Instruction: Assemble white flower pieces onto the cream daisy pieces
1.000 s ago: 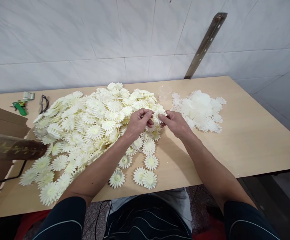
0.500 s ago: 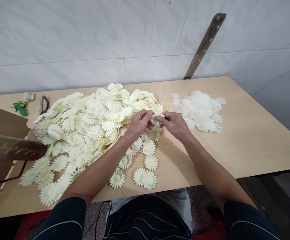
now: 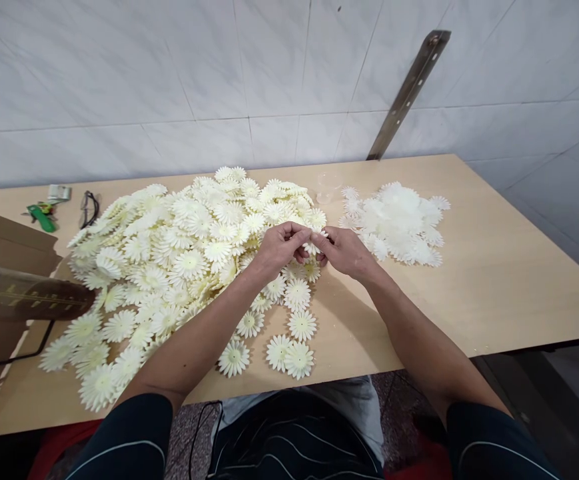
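Right hand (image 3: 344, 252): edged in toward my left hand (image 3: 282, 251) since a second ago; my thumb tips now meet, or nearly.
Fingers: both hands pinched narrow on one cream daisy-shaped flower piece (image 3: 312, 249), mostly hidden between them.
Flower place: at the right edge of the pale-yellow flower pile (image 3: 189, 227), thin many-petalled discs in loose layers.
White pile (image 3: 399, 223): translucent, finely toothed discs, to my right on the smooth light-wood table (image 3: 494, 280).
Bottle (image 3: 34, 298): clear, brown contents, yellow printed scale too small to read.
Wall (image 3: 144, 67): grey-veined tiles, slotted metal strip (image 3: 405, 103) slanting against them.
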A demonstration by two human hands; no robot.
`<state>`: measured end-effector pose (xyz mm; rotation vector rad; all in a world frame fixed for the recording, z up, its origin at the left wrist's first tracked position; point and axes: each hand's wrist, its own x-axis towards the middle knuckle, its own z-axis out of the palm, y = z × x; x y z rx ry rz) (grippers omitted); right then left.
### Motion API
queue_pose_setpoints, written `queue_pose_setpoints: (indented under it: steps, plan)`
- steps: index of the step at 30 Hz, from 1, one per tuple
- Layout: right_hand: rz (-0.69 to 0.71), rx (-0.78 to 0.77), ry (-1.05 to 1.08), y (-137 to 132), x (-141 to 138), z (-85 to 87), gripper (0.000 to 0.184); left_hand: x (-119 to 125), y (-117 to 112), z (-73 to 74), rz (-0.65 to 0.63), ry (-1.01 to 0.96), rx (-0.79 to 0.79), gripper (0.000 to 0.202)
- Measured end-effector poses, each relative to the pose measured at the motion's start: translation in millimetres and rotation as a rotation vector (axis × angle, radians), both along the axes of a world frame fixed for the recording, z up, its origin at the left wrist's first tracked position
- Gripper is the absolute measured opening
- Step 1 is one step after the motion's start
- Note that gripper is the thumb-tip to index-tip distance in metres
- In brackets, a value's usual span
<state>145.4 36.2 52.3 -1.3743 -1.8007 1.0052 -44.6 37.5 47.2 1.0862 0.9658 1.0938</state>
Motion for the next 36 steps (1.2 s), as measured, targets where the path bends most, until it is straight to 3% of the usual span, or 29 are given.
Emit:
queue_pose_setpoints:
  steps: [6, 10, 14, 21, 25, 29, 36]
  plan:
    - [0.074, -0.17, 0.37, -2, -9, -6.7, 0.074, 5, -4, -4.1, 0.201, 0.005, 0.094, 0.036]
    - [-0.075, -0.187, 0.529, -5, -19, -12.4, 0.072, 8, -9, -6.6, 0.246, 0.064, 0.195, 0.038]
    - [-0.168, -0.044, 0.447, -7, -19, -14.1, 0.074, 8, -11, -7.8, 0.224, 0.129, 0.256, 0.04]
    - [-0.064, 0.251, -0.117, -4, -1, -4.5, 0.074, 10, -10, -7.9, 0.1, 0.076, 0.177, 0.05]
    - [0.018, 0.136, -0.037, 0, 6, -1.3, 0.07, 6, -6, -2.7, 0.006, -0.015, 0.064, 0.049]
    - [0.092, 0.067, 0.073, 4, 11, -1.0, 0.062, 1, -3, 1.6, -0.021, 0.017, 0.061, 0.039]
    - [0.009, 0.043, 0.213, 5, 9, -5.2, 0.071, 4, -6, -5.4, 0.065, 0.149, 0.167, 0.035]
